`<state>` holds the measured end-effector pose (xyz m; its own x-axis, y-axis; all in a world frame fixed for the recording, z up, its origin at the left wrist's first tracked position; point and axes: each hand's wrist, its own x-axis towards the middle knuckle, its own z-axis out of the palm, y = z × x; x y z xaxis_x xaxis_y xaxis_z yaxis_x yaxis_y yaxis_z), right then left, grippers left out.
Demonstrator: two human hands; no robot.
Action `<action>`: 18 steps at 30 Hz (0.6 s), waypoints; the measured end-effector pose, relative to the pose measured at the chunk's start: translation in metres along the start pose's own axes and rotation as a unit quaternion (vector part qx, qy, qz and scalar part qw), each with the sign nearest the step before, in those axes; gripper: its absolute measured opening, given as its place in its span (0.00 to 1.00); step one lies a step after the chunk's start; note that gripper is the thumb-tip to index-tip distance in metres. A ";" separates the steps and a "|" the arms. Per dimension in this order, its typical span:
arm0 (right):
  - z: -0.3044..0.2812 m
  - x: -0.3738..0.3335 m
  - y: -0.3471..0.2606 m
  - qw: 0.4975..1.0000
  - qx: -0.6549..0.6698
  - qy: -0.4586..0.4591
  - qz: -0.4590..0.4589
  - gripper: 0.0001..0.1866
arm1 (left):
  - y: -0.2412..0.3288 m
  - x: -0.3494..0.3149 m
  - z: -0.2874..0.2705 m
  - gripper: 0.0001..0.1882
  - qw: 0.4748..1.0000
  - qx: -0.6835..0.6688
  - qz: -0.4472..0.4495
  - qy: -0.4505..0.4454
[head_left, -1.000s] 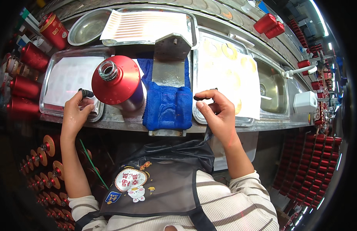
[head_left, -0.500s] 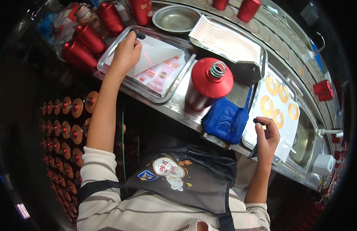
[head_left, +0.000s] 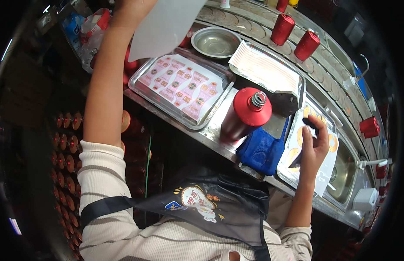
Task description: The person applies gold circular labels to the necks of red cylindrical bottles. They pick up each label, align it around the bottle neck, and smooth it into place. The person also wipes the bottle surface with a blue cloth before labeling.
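Note:
My left hand [head_left: 134,12], closed, is raised at the top edge, partly cut off, gripping a white translucent sheet [head_left: 165,32]. Below it, a metal tray [head_left: 197,126] bears a sheet of pink-and-white printed stickers [head_left: 176,85]. My right hand [head_left: 316,143], with a black cover on a fingertip, hovers over another tray holding gold ring-shaped stickers [head_left: 332,142] on white backing. Its thumb and index finger are apart; a dark flat pointed piece [head_left: 296,161] shows beside the palm, seemingly held by the curled fingers. A red bottle [head_left: 247,113] with an uncapped glass neck stands between the trays.
A blue cloth [head_left: 263,150] hangs at the bench edge beside a dark block [head_left: 285,102]. Behind are a metal bowl [head_left: 216,43], a tray with a striped sheet [head_left: 265,67] and a conveyor carrying red bottles [head_left: 283,29]. A sink [head_left: 341,174] is at right.
My left hand has lifted the white sheet up and away, uncovering the printed stickers. My right hand has risen slightly over the gold stickers. The view has shifted, and red bottles have moved along the conveyor.

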<state>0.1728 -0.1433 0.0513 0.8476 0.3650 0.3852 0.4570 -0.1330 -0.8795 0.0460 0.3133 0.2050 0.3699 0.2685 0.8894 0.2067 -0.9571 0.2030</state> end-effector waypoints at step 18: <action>-0.141 -0.072 0.010 0.877 0.247 0.360 0.200 0.07 | 0.292 -0.107 0.035 0.30 0.859 -0.429 0.174 -0.218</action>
<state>0.1550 -0.3006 0.0539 0.9456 -0.3195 -0.0616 0.0618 0.3621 -0.9301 0.0979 0.0086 0.1547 0.6163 -0.2148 0.7576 -0.6605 -0.6649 0.3488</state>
